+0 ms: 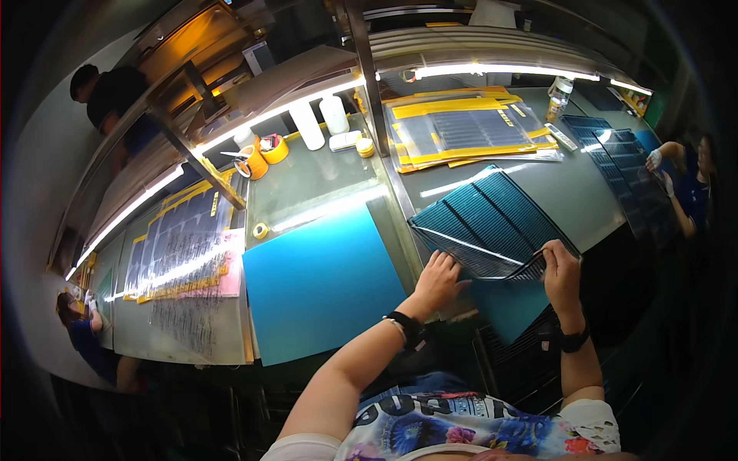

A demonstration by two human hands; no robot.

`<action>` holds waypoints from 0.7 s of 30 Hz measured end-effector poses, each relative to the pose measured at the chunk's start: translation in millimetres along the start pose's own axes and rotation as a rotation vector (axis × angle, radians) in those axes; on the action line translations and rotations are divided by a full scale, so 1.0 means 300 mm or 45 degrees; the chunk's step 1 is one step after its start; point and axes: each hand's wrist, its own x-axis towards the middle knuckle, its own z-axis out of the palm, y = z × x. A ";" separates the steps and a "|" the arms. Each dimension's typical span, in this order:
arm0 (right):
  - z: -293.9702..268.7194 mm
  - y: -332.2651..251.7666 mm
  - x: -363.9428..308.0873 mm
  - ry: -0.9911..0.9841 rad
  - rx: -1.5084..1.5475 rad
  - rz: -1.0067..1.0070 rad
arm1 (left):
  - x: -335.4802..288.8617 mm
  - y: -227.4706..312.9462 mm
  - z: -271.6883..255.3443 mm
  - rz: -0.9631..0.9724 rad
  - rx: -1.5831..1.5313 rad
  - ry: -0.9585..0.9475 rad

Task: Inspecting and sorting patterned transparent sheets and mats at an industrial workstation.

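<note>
A teal sheet [513, 311] lies at the table's near right edge, its near corner hanging over. On top of it is a clear film [492, 219] printed with black stripes and fine lines. My right hand [563, 278] pinches the near right edge of this film, which bends up and away from the sheet there. My left hand [440, 284] rests at the film's near left corner, with fingers spread and thumb pointing right. To the left of that hand, a large plain blue sheet [323, 284] lies flat on the table.
Taped clear films [469, 127] are stacked at the back. Tape rolls [252, 163] and white bottles [334, 114] stand under the lit shelf. More printed films [184, 238] lie left. A bottle [559, 98] stands back right. Co-workers [688, 184] are at the right, far left and behind the shelf.
</note>
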 end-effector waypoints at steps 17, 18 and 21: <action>-0.314 -0.153 0.090 0.236 0.597 -0.519 | -0.012 -0.074 0.050 -0.382 -0.719 0.087; -0.270 -0.083 0.044 0.200 0.696 -0.343 | -0.046 -0.103 -0.012 -0.732 -1.148 0.059; -0.069 -0.042 -0.054 0.125 0.976 0.153 | -0.304 -0.285 -0.160 -0.884 -2.236 0.547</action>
